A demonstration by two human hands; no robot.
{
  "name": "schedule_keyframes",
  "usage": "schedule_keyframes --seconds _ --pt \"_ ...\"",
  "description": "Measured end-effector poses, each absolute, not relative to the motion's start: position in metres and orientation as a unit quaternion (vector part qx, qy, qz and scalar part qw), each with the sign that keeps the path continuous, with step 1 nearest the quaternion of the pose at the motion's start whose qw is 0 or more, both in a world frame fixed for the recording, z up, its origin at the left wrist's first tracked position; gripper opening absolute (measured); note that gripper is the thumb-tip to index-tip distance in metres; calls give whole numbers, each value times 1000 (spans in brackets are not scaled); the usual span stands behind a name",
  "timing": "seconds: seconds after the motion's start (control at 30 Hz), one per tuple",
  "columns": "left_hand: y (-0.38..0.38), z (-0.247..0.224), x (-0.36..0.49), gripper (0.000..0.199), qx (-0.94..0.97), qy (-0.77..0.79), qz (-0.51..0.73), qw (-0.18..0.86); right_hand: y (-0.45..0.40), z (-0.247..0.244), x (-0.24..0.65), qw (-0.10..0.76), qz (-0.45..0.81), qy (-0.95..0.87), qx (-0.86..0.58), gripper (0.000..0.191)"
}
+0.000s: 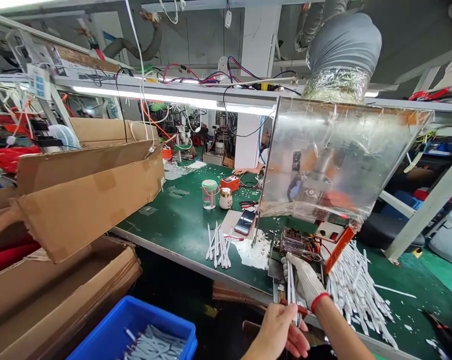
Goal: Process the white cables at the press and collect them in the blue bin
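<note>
Our right hand (304,279), in a white knit glove with a red band at the wrist, and our bare left hand (276,332) both hold a few thin white plastic strips (291,287), which stand nearly upright near the front edge of the green bench (180,235). The right grip is closed on the upper part of the strips, and the left grip is closed around their lower end, partly hidden by the fingers.

Just behind the strips sits a small wired machine (295,244), below a tilted clear plastic sheet (334,160) and beside an orange bar (337,250). To our right lies a large heap of white strips (355,295). To our left are 1 smaller bundle of strips (218,247) and white scraps (250,252).

Farther along the bench we see a phone (245,222), a jar with a green lid (209,194), a mug (226,198) and a red meter (230,183). A blue crate (135,306) holding more strips sits below the bench's edge, beside cardboard boxes (86,210).
</note>
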State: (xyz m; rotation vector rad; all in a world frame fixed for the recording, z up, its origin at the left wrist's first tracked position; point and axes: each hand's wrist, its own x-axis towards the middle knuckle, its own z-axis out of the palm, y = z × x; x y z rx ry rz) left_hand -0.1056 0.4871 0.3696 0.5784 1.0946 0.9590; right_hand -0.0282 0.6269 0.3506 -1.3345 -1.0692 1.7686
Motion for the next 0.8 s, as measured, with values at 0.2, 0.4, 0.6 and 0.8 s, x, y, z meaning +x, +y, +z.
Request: schedule_keyframes --seconds 0.2,0.4,0.6,0.8 --pt "485 375 -100 69 249 495 459 694 619 363 -32 387 697 -346 -495 24" --pt "465 378 -113 63 308 515 395 696 602 381 -18 413 724 -315 -455 34" --pt "426 396 -128 57 466 572 317 596 567 389 16 526 728 -195 -394 35" --pt "370 403 -166 48 450 654 350 497 606 419 86 728 513 -160 -425 40"
